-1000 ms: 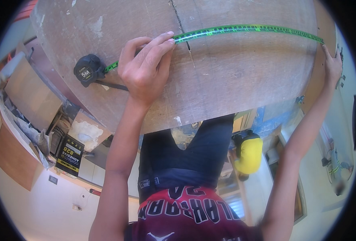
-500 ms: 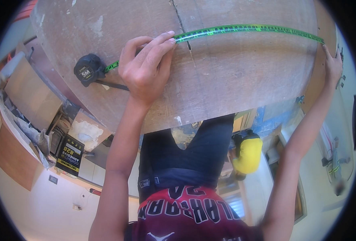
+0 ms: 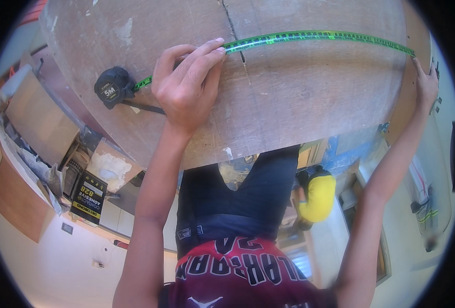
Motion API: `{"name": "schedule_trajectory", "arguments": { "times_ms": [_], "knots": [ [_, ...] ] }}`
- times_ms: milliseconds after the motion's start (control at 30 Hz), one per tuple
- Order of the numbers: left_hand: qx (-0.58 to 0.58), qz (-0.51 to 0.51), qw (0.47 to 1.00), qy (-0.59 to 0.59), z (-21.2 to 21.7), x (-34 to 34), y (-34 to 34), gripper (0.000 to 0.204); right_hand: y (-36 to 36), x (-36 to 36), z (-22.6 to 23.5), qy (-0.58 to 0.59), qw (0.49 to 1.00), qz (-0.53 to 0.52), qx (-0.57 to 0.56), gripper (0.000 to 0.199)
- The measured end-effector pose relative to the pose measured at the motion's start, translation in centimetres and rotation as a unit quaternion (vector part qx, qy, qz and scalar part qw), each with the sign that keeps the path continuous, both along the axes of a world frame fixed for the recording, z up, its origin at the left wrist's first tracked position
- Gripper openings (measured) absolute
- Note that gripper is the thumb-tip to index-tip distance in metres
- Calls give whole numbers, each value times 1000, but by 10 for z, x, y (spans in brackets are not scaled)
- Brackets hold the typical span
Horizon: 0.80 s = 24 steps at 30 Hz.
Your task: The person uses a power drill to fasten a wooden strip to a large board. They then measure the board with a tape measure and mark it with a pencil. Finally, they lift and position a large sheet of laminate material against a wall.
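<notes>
The person wears a dark red jersey (image 3: pixel 237 282) with large white block lettering edged in black across the chest and a small white emblem near the lower edge of the view. Below it come dark navy trousers (image 3: pixel 243 200) with a plain waistband and a small white label at one hip. Both forearms are bare, with no sleeves, watch or gloves. The left hand (image 3: pixel 186 84) and right hand (image 3: pixel 425 84) carry no rings that can be made out.
</notes>
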<state>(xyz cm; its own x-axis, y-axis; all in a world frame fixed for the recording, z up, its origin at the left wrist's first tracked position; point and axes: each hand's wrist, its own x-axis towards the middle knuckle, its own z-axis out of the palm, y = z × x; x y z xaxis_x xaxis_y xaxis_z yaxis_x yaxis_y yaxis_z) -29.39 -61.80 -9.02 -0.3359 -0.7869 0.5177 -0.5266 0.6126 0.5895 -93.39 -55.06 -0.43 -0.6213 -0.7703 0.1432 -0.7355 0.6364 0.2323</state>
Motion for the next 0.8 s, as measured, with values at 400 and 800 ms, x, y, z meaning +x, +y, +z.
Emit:
{"name": "schedule_trajectory", "arguments": {
  "times_ms": [400,800],
  "knots": [
    [-3,3,1000,3,-1,-1,0,19,-1,7,3,-27,1000,-10,6,75],
    [-13,4,1000,4,-3,-1,0,19,-4,19,7,-46,999,-1,0,74]
  ]
}}
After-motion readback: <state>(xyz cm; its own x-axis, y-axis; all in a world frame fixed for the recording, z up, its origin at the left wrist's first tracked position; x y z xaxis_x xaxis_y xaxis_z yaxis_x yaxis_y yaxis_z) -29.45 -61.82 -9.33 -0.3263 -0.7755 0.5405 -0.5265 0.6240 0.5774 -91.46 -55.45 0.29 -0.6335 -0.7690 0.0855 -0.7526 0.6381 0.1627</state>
